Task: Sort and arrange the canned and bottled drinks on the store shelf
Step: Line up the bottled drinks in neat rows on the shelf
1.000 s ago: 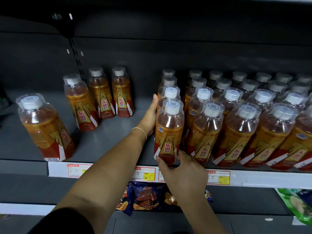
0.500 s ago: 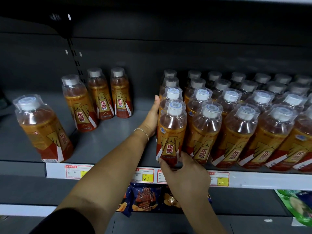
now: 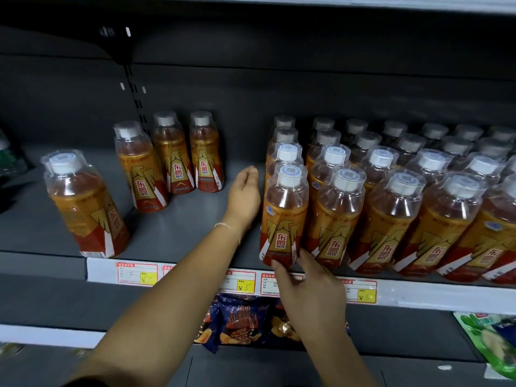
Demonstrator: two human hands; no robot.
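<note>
Orange drink bottles with white caps and clear overcaps stand in packed rows (image 3: 396,196) on the right half of the grey shelf (image 3: 181,227). The front bottle of the leftmost column (image 3: 283,219) stands at the shelf's front edge. My right hand (image 3: 310,289) reaches up from below, its thumb and fingertips pinching that bottle's base. My left hand (image 3: 244,196) hovers just left of this column with fingers loosely curled, holding nothing. Several loose bottles stand apart on the left: one at the front (image 3: 83,208), one further back (image 3: 139,169) and a pair near the back wall (image 3: 187,155).
A white strip with red and yellow price tags (image 3: 243,282) runs along the shelf's front edge. Below it lie dark blue snack bags (image 3: 237,322) and a green package (image 3: 494,342) at the right. Bare shelf lies between the loose bottles and the rows.
My left hand has come off the side of the leftmost column and drawn slightly left, fingers curling. My right hand stays at the front bottle's base.
</note>
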